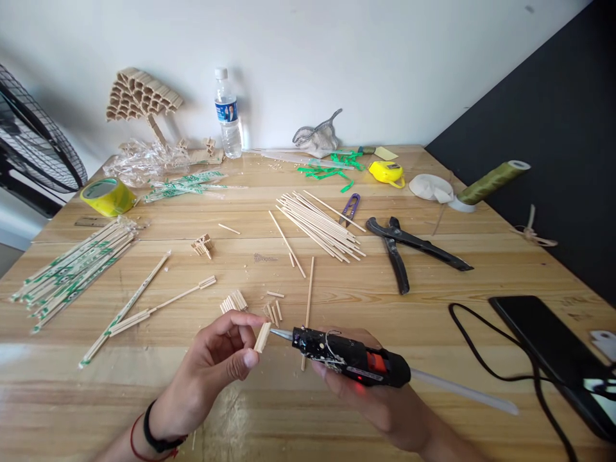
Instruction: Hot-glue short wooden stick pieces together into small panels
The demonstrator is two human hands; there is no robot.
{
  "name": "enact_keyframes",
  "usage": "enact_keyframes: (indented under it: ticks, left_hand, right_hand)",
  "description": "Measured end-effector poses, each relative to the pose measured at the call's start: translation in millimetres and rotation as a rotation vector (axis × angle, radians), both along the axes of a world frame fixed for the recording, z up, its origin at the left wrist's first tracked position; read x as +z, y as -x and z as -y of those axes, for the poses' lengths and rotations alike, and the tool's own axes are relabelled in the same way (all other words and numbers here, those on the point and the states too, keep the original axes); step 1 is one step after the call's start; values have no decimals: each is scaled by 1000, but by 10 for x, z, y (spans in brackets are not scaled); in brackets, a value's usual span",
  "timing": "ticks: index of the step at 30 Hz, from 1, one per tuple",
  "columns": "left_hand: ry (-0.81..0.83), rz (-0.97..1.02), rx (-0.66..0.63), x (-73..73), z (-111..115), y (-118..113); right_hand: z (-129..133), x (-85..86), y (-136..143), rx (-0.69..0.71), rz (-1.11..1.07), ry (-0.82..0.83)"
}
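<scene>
Between the thumb and fingers of my left hand (212,362) is a small piece of short wooden sticks (262,337) set side by side. My right hand (380,404) grips a black hot glue gun (349,356), its red light lit and a clear glue stick (466,391) poking out the back. The gun's metal nozzle points left, at or very near the edge of the piece; whether they touch I cannot tell. Just beyond my left fingers lie a small row of short sticks (233,301) and a few loose cut pieces (274,312).
Long wooden sticks (320,224) lie mid-table beside pliers (397,253), a black cutter (433,250) and purple snips (350,208). Wrapped chopsticks (81,266) are at left. A black cable (481,369) crosses near a black power bank or phone (534,340). A water bottle (228,115) stands at the back.
</scene>
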State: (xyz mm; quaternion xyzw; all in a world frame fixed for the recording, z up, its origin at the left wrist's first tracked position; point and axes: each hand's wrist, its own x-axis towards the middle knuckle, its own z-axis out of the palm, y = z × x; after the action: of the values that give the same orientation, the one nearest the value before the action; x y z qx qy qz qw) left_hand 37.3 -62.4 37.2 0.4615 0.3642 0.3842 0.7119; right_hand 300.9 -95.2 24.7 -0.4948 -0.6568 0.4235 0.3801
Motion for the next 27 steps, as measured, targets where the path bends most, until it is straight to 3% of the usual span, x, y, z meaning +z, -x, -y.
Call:
enact_keyframes:
  ticks: [4, 6, 16, 22, 27]
  left_hand:
    - [0, 7, 0, -4, -4, 2]
    - [-4, 9, -2, -3, -6, 0]
    - [12, -10, 25, 81, 36, -6]
    - [-55, -41, -69, 81, 52, 0]
    - [-137, -260, -307, 166, 109, -63]
  right_hand:
    - [62, -95, -22, -104, -2, 31]
    - [70, -96, -23, -92, -11, 25]
    - [-274, 135, 18, -167, -20, 61]
    - [-404, 59, 42, -181, 148, -21]
    - [-430, 6, 151, -63, 188, -62]
